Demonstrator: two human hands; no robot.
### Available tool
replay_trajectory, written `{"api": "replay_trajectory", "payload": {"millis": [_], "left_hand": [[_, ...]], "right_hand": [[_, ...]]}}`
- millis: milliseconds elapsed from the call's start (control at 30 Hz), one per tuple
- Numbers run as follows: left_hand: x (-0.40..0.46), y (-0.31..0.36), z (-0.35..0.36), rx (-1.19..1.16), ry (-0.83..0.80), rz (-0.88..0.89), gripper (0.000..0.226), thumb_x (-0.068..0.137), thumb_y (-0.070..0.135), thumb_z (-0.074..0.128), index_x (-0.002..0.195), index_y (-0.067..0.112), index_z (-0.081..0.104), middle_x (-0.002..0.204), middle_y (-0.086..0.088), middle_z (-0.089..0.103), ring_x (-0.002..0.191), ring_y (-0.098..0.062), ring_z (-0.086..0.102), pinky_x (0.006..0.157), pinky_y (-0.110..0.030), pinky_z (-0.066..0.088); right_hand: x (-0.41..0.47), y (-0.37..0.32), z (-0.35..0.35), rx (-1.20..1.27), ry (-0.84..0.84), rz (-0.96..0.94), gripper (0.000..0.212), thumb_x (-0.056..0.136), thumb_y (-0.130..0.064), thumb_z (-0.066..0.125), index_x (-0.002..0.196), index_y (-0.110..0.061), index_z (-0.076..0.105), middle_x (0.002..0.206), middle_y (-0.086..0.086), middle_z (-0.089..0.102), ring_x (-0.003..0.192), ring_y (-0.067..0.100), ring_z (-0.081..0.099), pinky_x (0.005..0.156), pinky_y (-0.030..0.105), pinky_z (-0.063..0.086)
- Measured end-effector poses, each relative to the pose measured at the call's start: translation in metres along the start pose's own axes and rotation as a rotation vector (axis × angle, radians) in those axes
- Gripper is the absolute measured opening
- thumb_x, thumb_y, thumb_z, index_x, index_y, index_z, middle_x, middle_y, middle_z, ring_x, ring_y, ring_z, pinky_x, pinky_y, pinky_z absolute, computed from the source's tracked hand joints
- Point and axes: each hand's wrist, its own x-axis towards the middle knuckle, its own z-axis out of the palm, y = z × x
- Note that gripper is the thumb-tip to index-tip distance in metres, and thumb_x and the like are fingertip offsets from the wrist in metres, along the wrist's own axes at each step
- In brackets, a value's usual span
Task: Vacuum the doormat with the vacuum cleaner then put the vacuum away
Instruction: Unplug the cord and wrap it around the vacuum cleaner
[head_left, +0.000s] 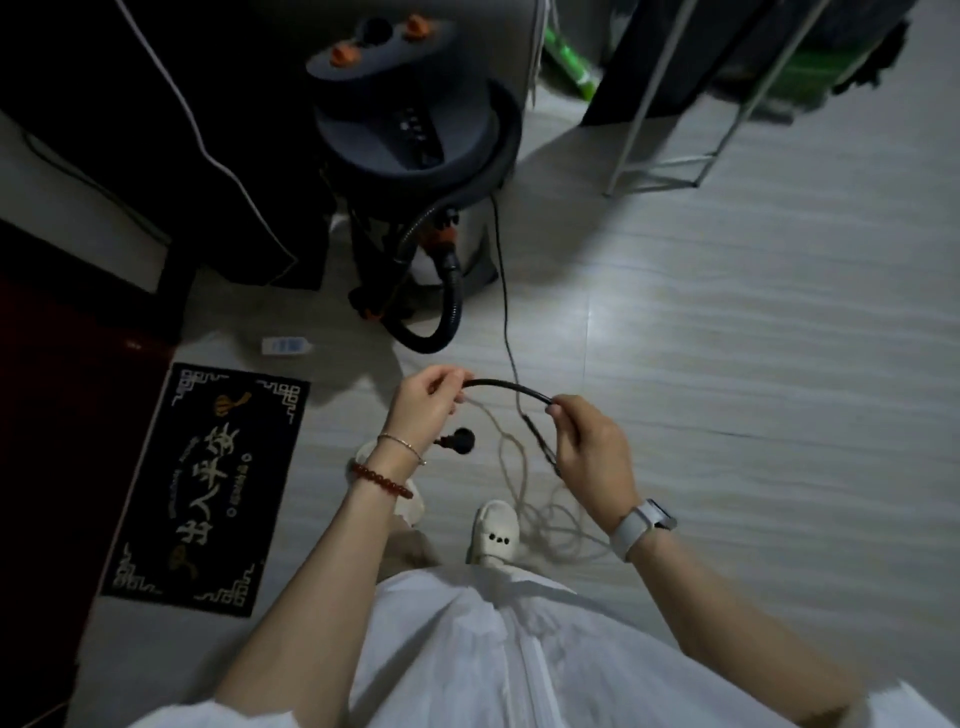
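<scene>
One vacuum cleaner (410, 130), a dark drum with two orange knobs on its lid and one ribbed black hose (447, 306) curling off its front, stands on the pale tiled floor (727, 338) near the far edge. One black power cord (506, 387) arches between two hands: the left hand (423, 405) pinches one end of the arch, the right hand (589, 441) pinches the other, with the cord's plug (462, 439) dangling below the left wrist. Loose pale loops of shadow lie on the floor beneath. One black doormat (208, 488) with gold Chinese characters, reading 出入平安, lies flat at the floor's left edge. One small white item (285, 345), its label unreadable, rests just beyond the mat. One white slipper (493, 530) shows fully
</scene>
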Motion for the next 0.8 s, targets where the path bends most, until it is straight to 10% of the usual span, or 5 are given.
{"api": "replay_trajectory", "payload": {"millis": [167,333,533,700,800], "left_hand": [[-0.019,0.024,-0.01,-0.085,-0.019,0.118,0.03,0.098,0.022,0.038,0.084,0.016,0.063,0.07,-0.001,0.058,0.067,-0.01,0.055,0.064,-0.02,0.044],[-0.024,0.052,-0.049,-0.147,0.08,0.234,0.03,0.097,0.026,0.038,0.126,0.023,0.046,0.127,0.006,0.048,0.12,-0.006,0.044,0.09,-0.01,0.038],[-0.002,0.077,-0.113,-0.258,0.102,0.288,0.047,0.098,0.023,0.036,0.143,0.01,0.027,0.145,0.003,0.032,0.134,-0.008,0.029,0.1,-0.011,0.032],[0.032,0.083,-0.139,-0.177,-0.16,0.258,0.037,0.093,0.02,0.041,0.13,0.018,0.037,0.135,0.003,0.04,0.13,-0.014,0.036,0.104,-0.02,0.031],[0.057,0.079,-0.162,-0.061,-0.163,0.276,0.014,0.095,0.011,0.042,0.106,0.015,0.05,0.099,-0.001,0.054,0.097,0.001,0.053,0.088,-0.01,0.038]], "right_hand": [[0.025,-0.048,-0.013,0.056,-0.073,-0.165,0.035,0.091,-0.033,0.044,0.094,-0.007,0.069,0.081,0.009,0.072,0.07,0.027,0.066,0.058,0.03,0.048],[0.075,-0.128,-0.024,0.247,-0.112,-0.202,0.022,0.092,-0.018,0.052,0.093,-0.004,0.069,0.077,0.007,0.07,0.067,0.012,0.06,0.06,0.022,0.042],[0.134,-0.227,-0.006,0.506,-0.16,-0.082,0.021,0.092,-0.017,0.05,0.075,-0.012,0.061,0.05,-0.013,0.047,0.044,0.002,0.046,0.053,0.027,0.038],[0.179,-0.303,0.01,0.807,-0.229,0.068,0.02,0.095,-0.012,0.044,0.078,-0.009,0.053,0.055,0.001,0.04,0.036,0.004,0.037,0.042,0.024,0.033],[0.203,-0.334,0.018,0.943,-0.212,0.078,0.016,0.096,-0.008,0.041,0.084,-0.003,0.049,0.056,0.004,0.034,0.034,0.003,0.032,0.038,0.019,0.029]]}}
